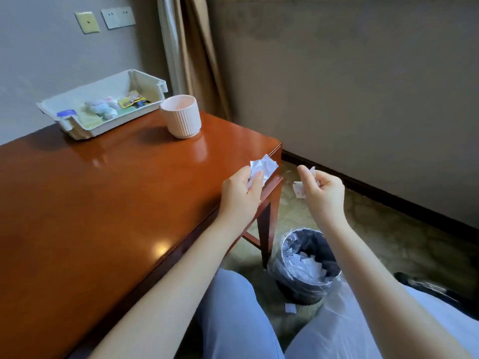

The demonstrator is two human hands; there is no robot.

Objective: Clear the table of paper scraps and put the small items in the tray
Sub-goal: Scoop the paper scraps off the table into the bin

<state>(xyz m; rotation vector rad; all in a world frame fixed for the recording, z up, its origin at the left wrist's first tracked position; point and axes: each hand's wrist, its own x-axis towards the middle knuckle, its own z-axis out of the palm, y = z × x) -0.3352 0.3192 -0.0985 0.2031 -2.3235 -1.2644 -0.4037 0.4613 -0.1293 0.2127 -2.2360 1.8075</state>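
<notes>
A: In the head view, where is the paper?

B: The left hand [241,195] pinches a crumpled white scrap [263,167] between thumb and fingers. It is over the right edge of the table [103,203], about one o'clock from frame centre. The right hand [325,194] is at two o'clock, off the table, with its fingers curled around smaller bits [312,172]. A loose piece [298,189] shows just under its forefinger, and I cannot tell whether it is held or dropping.

A: And where does it all go?

B: Into the lined bin [293,288] on the floor at five o'clock, below the right hand. It already has white scraps in it. One stray piece [290,307] lies on the carpet just beside its base.

A: How will the paper handle?

B: It looks very light, soft and easy to crush, with no risk of breaking. I'd expect it to flutter sideways if let go from high up. Close the fingers round the whole wad, tuck in the loose corners, and release it low over the bin's mouth.

A: And the tray?

B: The tray [85,130] is at ten o'clock, at the table's far edge, and holds small items [103,107]. A ribbed cup [181,120] stands just beside its right end.
</notes>
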